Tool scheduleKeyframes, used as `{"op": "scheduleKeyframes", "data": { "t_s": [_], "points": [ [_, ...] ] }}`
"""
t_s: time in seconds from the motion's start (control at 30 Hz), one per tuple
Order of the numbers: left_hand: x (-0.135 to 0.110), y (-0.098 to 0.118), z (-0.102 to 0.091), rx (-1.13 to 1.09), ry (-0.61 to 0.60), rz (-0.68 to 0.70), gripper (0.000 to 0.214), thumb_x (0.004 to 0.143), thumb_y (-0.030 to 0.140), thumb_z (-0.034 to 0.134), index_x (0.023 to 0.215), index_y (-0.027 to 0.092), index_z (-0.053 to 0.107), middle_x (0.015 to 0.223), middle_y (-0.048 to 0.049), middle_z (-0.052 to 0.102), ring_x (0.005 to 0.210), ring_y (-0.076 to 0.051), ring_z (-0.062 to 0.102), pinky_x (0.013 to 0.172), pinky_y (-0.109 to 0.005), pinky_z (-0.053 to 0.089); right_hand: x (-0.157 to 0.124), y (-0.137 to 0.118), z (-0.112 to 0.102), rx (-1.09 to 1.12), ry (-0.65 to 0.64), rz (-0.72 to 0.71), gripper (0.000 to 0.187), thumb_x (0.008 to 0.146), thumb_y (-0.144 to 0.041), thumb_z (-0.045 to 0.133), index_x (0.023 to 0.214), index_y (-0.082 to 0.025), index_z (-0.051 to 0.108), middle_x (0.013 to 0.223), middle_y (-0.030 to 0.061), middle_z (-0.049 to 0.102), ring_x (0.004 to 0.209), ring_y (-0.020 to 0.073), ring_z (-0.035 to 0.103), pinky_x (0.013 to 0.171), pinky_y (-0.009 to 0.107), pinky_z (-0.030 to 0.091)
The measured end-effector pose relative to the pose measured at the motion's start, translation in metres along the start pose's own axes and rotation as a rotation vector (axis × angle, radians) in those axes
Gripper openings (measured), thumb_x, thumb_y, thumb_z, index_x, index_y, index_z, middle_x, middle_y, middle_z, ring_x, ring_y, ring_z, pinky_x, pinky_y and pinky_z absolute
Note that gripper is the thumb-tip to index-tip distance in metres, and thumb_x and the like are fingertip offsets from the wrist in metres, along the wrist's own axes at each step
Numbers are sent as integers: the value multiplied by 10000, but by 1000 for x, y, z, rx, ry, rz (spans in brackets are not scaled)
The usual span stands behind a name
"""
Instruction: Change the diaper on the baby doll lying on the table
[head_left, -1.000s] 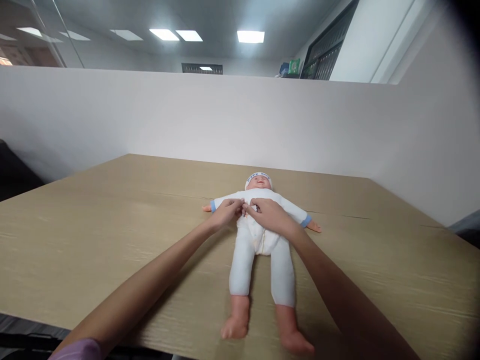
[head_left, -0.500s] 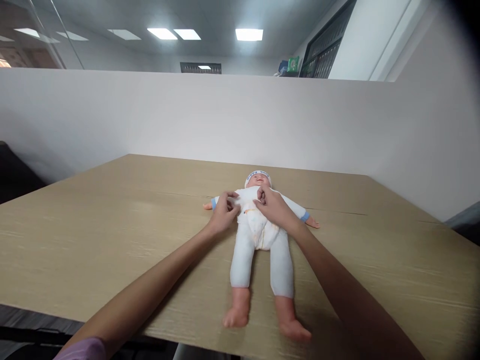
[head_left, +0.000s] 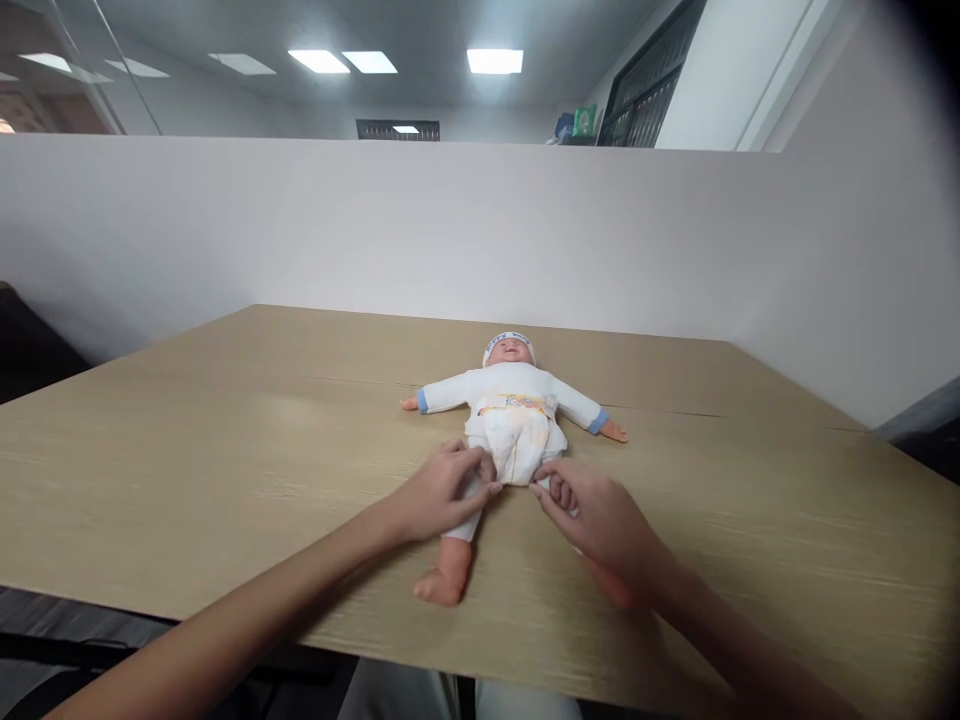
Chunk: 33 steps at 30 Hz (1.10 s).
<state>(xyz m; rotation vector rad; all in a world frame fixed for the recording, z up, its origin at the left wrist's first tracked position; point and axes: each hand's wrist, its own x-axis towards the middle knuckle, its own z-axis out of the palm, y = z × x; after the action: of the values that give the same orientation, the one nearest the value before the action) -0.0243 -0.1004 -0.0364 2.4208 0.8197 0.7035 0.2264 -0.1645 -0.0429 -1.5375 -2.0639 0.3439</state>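
A baby doll (head_left: 514,378) in white clothes with blue cuffs and a printed headband lies on its back, head toward the wall and arms spread. Round its hips is a white diaper (head_left: 514,440) with a coloured printed band at the waist. My left hand (head_left: 457,487) pinches the diaper's edge at the crotch, beside the leg on the left. On the other side, my right hand (head_left: 589,505) pinches the matching edge, thumb and forefinger together. My right hand and forearm mostly hide the doll's leg on that side.
The doll rests on a wide wooden table (head_left: 225,450). A low white partition wall (head_left: 375,230) stands behind it, with glass above at the left. Dark chair-like shapes show at the left and right edges. My legs are below the table's front edge.
Both hands have moved down from the doll's waist and chest to the diaper's crotch edges. The printed waistband now shows, and the doll's legs are spread wider.
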Motion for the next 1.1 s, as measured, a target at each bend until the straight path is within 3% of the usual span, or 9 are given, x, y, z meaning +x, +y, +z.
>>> {"op": "scheduleKeyframes", "data": {
  "t_s": [0.2, 0.4, 0.57, 0.73, 0.83, 1.1],
  "points": [
    [16, -1, 14, 15, 111, -170, 361, 929, 539, 680, 832, 214, 557, 792, -16, 598, 765, -206, 552, 702, -318, 393, 14, -4, 5, -173, 45, -21, 252, 995, -412, 600, 824, -228, 572, 816, 8, 633, 696, 174, 555, 632, 312, 331],
    [21, 2, 16, 42, 121, -217, 304, 921, 416, 681, 743, 217, 537, 689, 8, 534, 719, -199, 514, 686, -312, 367, 7, -4, 14, -108, 84, -36, 115, 992, -304, 593, 916, -230, 640, 901, 36, 631, 823, 215, 602, 731, 340, 428],
    [15, -2, 18, 7, 158, -165, 215, 933, 373, 667, 800, 215, 605, 816, -21, 628, 861, -225, 574, 820, -344, 426, 1, -3, 20, -7, 112, -36, 102, 976, -283, 609, 1050, -245, 668, 1102, 75, 653, 1011, 259, 633, 869, 397, 500],
    [13, -4, 18, -84, 217, -89, 135, 925, 341, 679, 896, 213, 646, 1110, -72, 639, 1026, -240, 606, 914, -359, 470, -3, -6, 23, -32, 126, -37, 167, 966, -282, 628, 1125, -234, 648, 1246, 106, 651, 1140, 307, 606, 961, 463, 502],
    [13, -2, 18, -113, 220, -77, 129, 934, 327, 664, 880, 214, 631, 1141, -78, 640, 1067, -248, 609, 942, -364, 474, -4, -8, 24, -43, 131, -50, 195, 956, -279, 638, 1145, -234, 634, 1308, 109, 653, 1174, 317, 594, 990, 479, 488],
    [16, -1, 13, -107, 143, -100, 116, 915, 312, 640, 867, 220, 588, 893, -18, 648, 887, -225, 587, 837, -342, 451, 5, -12, 21, 12, 98, 36, 119, 940, -312, 630, 1029, -236, 609, 1006, 65, 699, 962, 282, 606, 823, 392, 462]
  ]
}}
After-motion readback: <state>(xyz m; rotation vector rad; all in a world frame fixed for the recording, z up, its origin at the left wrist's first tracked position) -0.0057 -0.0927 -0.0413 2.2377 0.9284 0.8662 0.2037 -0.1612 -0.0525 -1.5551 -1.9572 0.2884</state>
